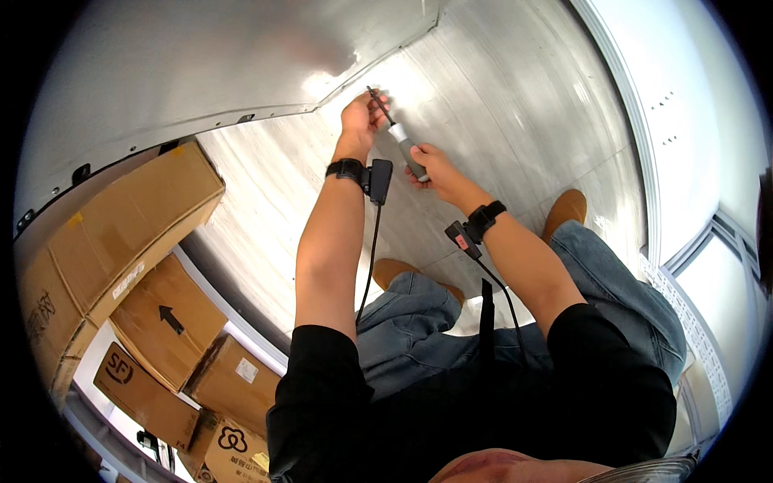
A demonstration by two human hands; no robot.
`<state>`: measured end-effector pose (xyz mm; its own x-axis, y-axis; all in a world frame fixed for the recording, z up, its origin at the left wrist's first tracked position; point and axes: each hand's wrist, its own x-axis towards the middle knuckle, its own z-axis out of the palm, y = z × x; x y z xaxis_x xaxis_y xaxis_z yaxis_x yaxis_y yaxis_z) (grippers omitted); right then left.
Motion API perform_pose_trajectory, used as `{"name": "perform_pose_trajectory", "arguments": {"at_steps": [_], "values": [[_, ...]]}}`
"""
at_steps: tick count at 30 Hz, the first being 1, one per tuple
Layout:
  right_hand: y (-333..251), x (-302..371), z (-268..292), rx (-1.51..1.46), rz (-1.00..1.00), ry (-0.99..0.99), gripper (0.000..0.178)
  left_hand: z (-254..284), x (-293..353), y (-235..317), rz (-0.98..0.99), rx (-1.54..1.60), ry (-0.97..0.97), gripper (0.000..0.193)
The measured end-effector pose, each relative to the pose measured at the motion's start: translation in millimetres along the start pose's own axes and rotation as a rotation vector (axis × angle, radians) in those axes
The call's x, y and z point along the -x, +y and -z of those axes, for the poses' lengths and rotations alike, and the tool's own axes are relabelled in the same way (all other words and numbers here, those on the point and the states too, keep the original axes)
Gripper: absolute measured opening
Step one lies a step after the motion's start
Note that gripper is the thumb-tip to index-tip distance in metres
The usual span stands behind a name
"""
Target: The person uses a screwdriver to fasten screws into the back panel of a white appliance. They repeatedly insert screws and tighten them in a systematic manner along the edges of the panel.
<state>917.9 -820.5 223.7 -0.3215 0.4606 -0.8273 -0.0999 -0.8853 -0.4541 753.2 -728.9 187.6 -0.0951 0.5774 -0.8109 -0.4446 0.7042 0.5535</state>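
Black shirt cloth [475,410] is lying closest to the camera, filling the low middle of the view. Farther up, the right hand [435,169] is gripping the fat grey handle [407,146] of a screwdriver [397,132]. Its thin dark rod [382,108] is pointing up and to the left, running across the left hand [361,117]. That hand is curling its fingers [379,103] by the tip. I cannot tell if they are pinching the rod or only sitting close to it.

Each arm is wearing a black wrist strap [346,169] with a little black box, and a black wire [373,258] is hanging from each box. Past the hands, a big grey metal panel [225,72] is slanting across the top left, and the pale floor [515,113] is shining under it. Blue jeans [419,330] and brown shoes [567,209] are showing below the arms. Over on the left, a long cardboard box [129,217] is lying above some smaller brown boxes [233,374], and one of those is showing a black arrow. Along the right side, a white wall [684,88] is curving up.
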Motion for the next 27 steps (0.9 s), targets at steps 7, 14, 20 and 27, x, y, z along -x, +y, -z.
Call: {"name": "perform_pose_trajectory", "arguments": {"at_steps": [7,14,20,27], "values": [[-233.3,-251.4,89.4,0.236,-0.028,-0.07,0.041,-100.4,-257.0,121.6,-0.077,-0.002,0.233,0.021],[-333.0,-239.6,20.1,0.205,0.191,0.019,0.035,-98.4,-218.5,241.8,-0.23,0.022,0.225,0.022],[-444.0,-131.8,8.7,0.16,0.526,0.205,0.021,-171.5,-159.3,322.4,-0.385,-0.015,-0.001,0.026],[-496.8,-113.8,117.1,0.101,0.585,0.558,0.016,-307.8,-230.9,341.6,-0.758,-0.712,0.058,0.026]]}}
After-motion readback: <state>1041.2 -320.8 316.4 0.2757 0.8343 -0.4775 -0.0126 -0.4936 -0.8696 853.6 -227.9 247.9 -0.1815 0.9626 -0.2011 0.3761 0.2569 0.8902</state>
